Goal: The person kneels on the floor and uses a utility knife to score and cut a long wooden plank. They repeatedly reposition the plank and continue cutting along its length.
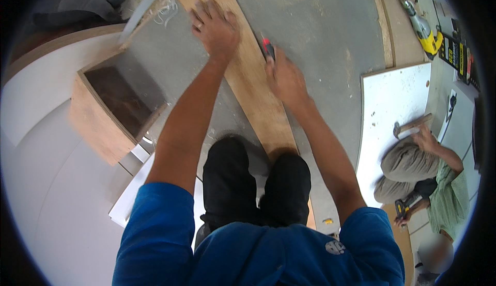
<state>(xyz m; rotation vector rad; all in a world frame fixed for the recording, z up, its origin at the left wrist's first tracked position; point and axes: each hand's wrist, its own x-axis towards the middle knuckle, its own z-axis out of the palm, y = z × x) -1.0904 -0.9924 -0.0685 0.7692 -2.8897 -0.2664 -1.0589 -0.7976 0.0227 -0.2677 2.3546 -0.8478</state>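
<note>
A long wooden board (253, 97) runs from the far edge back under my knees, lying on a large grey sheet (330, 105). My left hand (214, 30) lies flat on the board's far part, fingers spread, holding nothing. My right hand (287, 76) is closed around a red and black utility knife (267, 48). The knife's tip points away from me, beside the board's right edge. Whether its blade touches the sheet or the board I cannot tell.
At the left stands an open wooden box (116, 97). On the right, a co-worker (449, 193) holds a hammer (411, 125) and a cordless drill (405, 208) by a white panel (395, 100). A yellow and grey corded power tool (423, 30) lies farther off.
</note>
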